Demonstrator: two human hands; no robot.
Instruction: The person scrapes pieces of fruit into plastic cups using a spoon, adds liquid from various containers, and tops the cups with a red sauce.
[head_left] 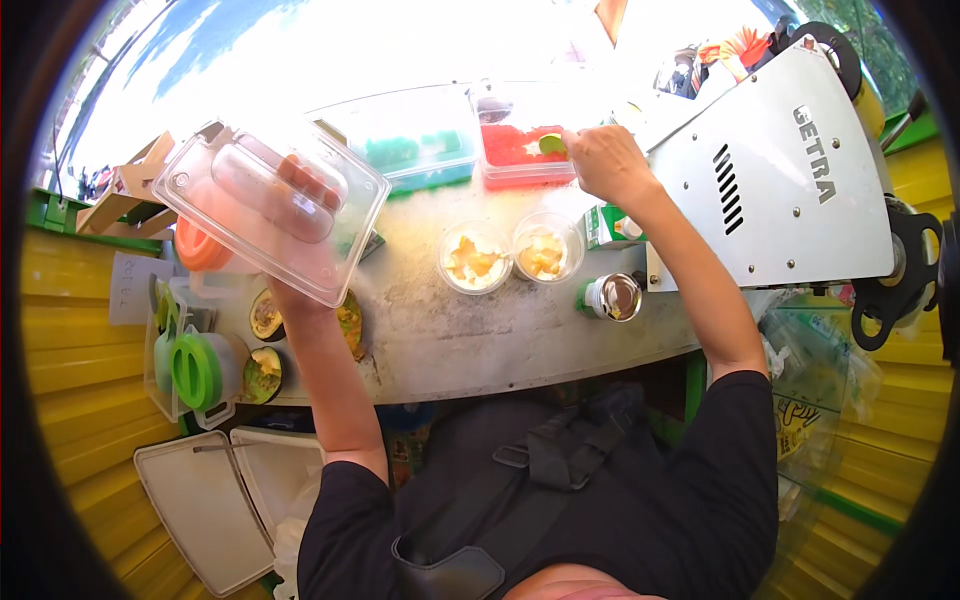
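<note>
My left hand (306,188) holds a clear plastic container lid (350,225) from beneath, raised and tilted over the table's left side; the fingers show through it. My right hand (612,165) is closed on a small lime-green utensil, apparently a spoon (551,144), at a clear tub of red contents (497,143). Its handle is hidden in my fingers. Left of that tub is another clear tub with green contents (400,150). Nearer me, two clear plastic cups (475,284) stand side by side with pale and yellow-orange pieces inside.
An opened can (613,297) and a green-white carton (606,228) stand right of the cups. A large metal machine (775,175) fills the right. Cut avocado halves (262,375) and a green-lidded jar (197,371) lie at left. Below is an open white cooler box (190,500).
</note>
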